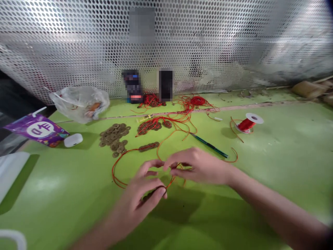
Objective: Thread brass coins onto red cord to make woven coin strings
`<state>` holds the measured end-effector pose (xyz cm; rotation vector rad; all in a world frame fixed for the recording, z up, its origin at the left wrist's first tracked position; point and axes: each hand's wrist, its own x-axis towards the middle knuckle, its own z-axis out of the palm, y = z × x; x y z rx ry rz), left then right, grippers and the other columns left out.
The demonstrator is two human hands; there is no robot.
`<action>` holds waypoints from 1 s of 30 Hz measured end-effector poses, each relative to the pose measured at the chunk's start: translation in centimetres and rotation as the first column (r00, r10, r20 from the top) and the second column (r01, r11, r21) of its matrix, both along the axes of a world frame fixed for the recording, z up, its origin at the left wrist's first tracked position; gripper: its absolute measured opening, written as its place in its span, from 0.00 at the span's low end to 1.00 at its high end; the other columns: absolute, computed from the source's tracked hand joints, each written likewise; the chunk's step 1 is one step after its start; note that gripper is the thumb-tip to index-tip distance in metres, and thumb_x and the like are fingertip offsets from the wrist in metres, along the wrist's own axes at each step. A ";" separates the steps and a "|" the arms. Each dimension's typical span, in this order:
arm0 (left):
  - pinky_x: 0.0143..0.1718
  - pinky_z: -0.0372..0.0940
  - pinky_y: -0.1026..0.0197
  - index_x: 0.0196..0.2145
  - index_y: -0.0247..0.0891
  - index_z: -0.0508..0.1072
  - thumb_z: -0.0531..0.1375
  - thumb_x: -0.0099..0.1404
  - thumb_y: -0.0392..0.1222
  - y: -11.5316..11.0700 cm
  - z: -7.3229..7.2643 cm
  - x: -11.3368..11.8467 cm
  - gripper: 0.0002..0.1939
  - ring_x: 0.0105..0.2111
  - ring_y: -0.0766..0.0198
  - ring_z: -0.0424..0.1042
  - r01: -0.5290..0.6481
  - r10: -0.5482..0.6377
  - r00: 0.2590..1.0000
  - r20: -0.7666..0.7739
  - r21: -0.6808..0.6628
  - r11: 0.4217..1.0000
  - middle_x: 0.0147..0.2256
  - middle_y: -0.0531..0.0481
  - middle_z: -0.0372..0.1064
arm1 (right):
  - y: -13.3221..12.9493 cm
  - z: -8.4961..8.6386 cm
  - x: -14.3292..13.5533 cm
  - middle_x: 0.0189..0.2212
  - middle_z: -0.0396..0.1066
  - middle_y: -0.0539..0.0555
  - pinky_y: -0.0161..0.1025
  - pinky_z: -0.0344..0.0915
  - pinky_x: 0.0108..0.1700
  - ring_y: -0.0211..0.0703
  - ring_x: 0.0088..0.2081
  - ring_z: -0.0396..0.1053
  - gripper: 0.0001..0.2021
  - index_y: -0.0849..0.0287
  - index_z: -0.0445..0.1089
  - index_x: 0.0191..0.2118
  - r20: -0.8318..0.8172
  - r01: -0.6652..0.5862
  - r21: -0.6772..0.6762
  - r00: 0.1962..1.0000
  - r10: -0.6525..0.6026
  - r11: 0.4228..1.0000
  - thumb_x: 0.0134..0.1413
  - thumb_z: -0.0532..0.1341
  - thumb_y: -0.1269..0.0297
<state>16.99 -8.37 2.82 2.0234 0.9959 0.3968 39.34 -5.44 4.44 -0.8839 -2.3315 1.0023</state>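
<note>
Red cord (118,166) runs in a loop over the green table (273,156) and comes up between both hands. Left hand (145,189) is curled, its fingers pinching the cord together with something dark, which is too blurred to name. Right hand (200,166) is just beside it, fingertips closed on the same cord. Beyond the hands lie a pile of old coins (114,137), a short string of coins (148,147) and a dark pen (209,146). Farther to the right stands a spool of red thread (248,123).

table (260,180): smooth green, slight sheen
coins (114,137): dull brass, beyond left hand (145,189)
cord (122,166): red thread
</note>
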 end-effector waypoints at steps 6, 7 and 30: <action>0.40 0.61 0.64 0.29 0.39 0.70 0.49 0.70 0.40 -0.4 0.1 0.2 0.15 0.37 0.61 0.67 -0.107 0.117 0.988 0.104 -0.098 0.989 0.34 0.50 0.67 | -0.1 0.1 -2.6 0.32 0.72 0.49 0.30 0.60 0.34 0.33 0.31 0.67 0.11 0.59 0.70 0.44 -0.026 -0.037 -0.023 0.999 0.037 0.999 0.57 0.56 0.75; 0.40 0.60 0.63 0.29 0.39 0.70 0.49 0.70 0.40 -0.3 0.2 0.3 0.14 0.37 0.62 0.67 -0.125 0.138 0.984 0.109 -0.118 0.985 0.33 0.50 0.67 | 0.0 0.1 -2.5 0.30 0.72 0.48 0.29 0.59 0.32 0.32 0.28 0.66 0.10 0.59 0.70 0.44 -0.026 0.000 -0.028 1.000 -0.001 1.000 0.57 0.57 0.74; 0.49 0.58 0.54 0.31 0.41 0.71 0.49 0.70 0.37 -0.9 -1.5 0.0 0.13 0.52 0.55 0.55 -0.135 0.155 0.988 -0.025 0.366 0.921 0.48 0.47 0.54 | -0.2 -1.8 -1.5 0.26 0.70 0.46 0.27 0.55 0.25 0.29 0.21 0.58 0.06 0.59 0.70 0.39 -0.114 0.371 0.027 0.924 -0.366 0.928 0.56 0.59 0.73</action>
